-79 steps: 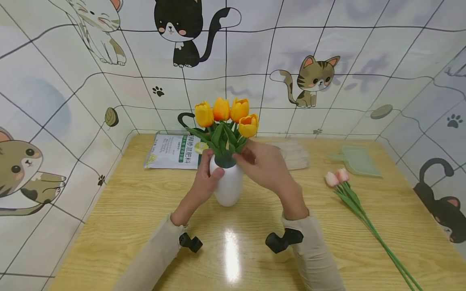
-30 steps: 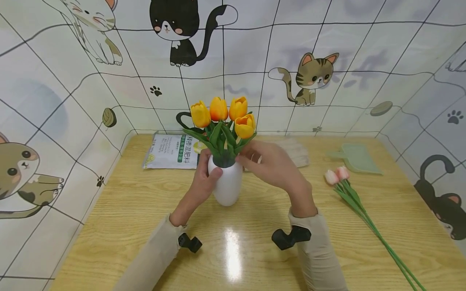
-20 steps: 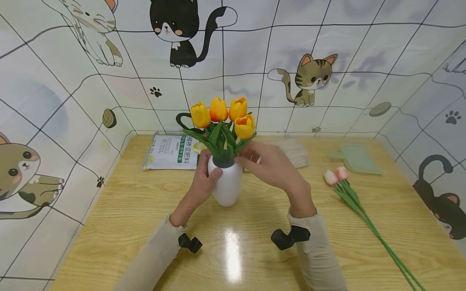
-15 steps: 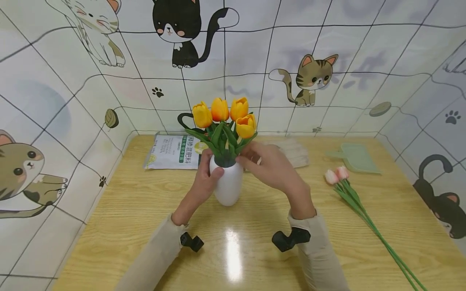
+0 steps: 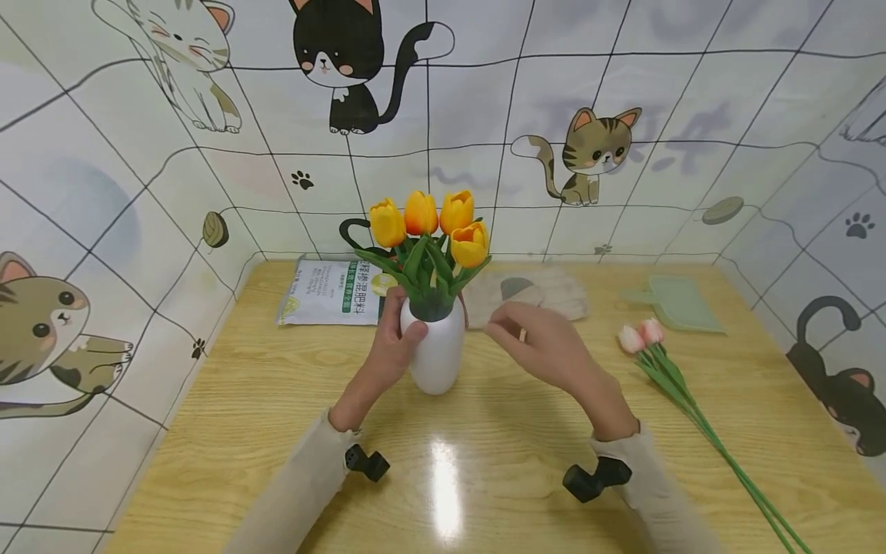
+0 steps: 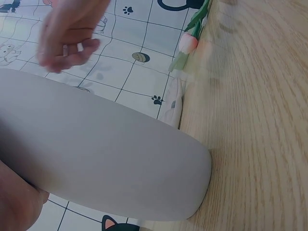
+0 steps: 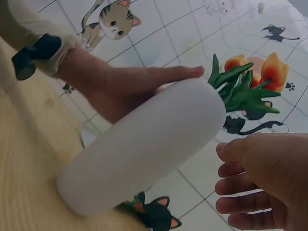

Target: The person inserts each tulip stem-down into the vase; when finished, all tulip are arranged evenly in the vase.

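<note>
A white vase (image 5: 436,358) stands upright on the wooden table, holding several yellow-orange tulips (image 5: 429,223) with green leaves. My left hand (image 5: 389,350) grips the vase near its rim from the left, thumb toward me. To the right of the vase, apart from it, hovers my right hand (image 5: 543,342), its fingers loosely bent around nothing. In the right wrist view that right hand (image 6: 70,41) (image 7: 262,178) shows relaxed fingers with gaps between them, and the vase (image 7: 144,144) stands beside it. The vase (image 6: 101,149) fills much of the left wrist view.
Pink tulips (image 5: 644,338) with long stems lie at the right of the table (image 5: 277,392). Behind them is a pale green dustpan-like piece (image 5: 685,304). A printed white bag (image 5: 325,292) lies back left, and pale gloves (image 5: 554,292) lie behind my right hand. Cat-patterned sheeting (image 5: 471,100) encloses the table.
My right hand has left the leaves at the vase's rim and moved right and slightly toward me. My left hand keeps its grip on the vase, and the yellow tulips stay in it.
</note>
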{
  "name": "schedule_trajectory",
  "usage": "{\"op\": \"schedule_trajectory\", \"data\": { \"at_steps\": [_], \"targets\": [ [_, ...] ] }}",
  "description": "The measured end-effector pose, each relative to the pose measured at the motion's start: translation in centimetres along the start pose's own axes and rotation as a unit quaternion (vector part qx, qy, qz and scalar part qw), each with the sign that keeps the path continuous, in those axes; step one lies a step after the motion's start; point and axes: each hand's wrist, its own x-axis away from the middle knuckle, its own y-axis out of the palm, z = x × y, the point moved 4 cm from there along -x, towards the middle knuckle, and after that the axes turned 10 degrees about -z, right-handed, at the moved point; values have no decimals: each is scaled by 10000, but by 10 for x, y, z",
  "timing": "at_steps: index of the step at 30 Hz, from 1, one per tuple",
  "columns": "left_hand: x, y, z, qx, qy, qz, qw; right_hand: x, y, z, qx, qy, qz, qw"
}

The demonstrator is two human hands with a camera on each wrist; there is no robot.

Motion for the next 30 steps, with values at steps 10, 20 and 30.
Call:
{"op": "schedule_trajectory", "data": {
  "at_steps": [10,20,30],
  "targets": [
    [1,1,1,59,69,-76,9999,51,13,72,639,473,-121,9968],
    [0,1,0,18,78,-26,10000,110,-13,129,903,1472,-176,9848],
    [0,0,4,-185,178,-34,9997,163,-33,176,845,2434,-572,9645]
  ]
}}
